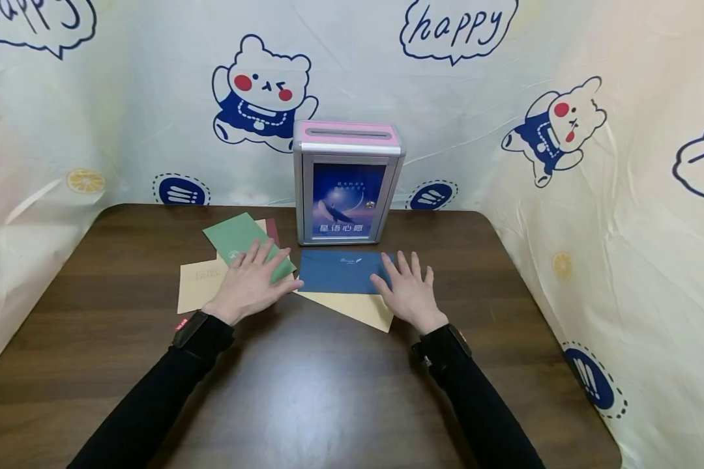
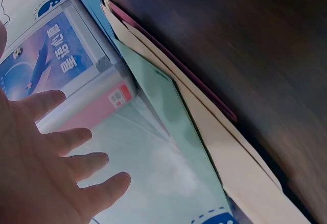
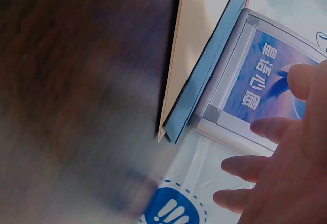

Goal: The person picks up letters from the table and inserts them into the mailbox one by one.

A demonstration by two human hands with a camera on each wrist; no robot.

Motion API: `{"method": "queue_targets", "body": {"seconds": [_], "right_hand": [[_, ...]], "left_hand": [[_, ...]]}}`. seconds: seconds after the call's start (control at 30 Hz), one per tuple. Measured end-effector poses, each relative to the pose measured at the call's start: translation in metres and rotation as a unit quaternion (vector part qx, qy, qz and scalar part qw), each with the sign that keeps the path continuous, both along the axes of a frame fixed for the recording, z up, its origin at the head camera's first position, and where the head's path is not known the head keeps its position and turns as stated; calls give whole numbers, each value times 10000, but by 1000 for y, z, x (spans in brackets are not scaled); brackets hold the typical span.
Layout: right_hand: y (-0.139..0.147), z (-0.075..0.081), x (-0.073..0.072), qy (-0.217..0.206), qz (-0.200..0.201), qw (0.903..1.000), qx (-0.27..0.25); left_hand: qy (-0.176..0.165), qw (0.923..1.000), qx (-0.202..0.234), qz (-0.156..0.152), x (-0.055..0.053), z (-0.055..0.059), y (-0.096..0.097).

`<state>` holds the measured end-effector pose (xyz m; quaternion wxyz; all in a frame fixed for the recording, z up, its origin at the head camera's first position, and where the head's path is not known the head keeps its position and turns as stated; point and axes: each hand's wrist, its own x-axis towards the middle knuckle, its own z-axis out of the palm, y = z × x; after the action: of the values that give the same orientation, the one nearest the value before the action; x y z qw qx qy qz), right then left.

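My left hand (image 1: 251, 281), fingers spread, is over a green envelope (image 1: 233, 233) and holds nothing. Beneath the green one lie cream envelopes (image 1: 198, 285) and a dark red envelope (image 1: 272, 230), mostly hidden. Spread the same way, my right hand (image 1: 412, 292) overlaps the right end of a blue envelope (image 1: 337, 275) in the head view. A cream envelope (image 1: 360, 311) sticks out from under the blue one. In the left wrist view, the fingers (image 2: 84, 163) appear raised above the envelopes. The right wrist view shows straight, separated fingers (image 3: 240, 168) gripping nothing.
Behind the envelopes stands a silver box (image 1: 301, 189) with a pink slotted top (image 1: 349, 133) and a picture door with a small lock. The brown table (image 1: 305, 391) meets a printed cloth (image 1: 358, 78) at the back and sides.
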<state>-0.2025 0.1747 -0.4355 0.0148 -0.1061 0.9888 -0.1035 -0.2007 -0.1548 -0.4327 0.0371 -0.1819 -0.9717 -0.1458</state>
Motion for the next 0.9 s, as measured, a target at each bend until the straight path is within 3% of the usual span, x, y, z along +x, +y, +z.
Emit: {"method": "queue_targets", "body": {"seconds": [0.3,0.57,0.9], "right_hand": [[-2,-2,3,-151,-45,9999,44],[-6,-2,6,-115,22,9999,68],[-12,1,6,-102,96,9999,89]], "left_hand": [[-245,9995,115,161,-18,-1,24],[-401,9975,-176,557,-41,0,51],[-1203,9817,-592,1355,-64,-2,72]]}}
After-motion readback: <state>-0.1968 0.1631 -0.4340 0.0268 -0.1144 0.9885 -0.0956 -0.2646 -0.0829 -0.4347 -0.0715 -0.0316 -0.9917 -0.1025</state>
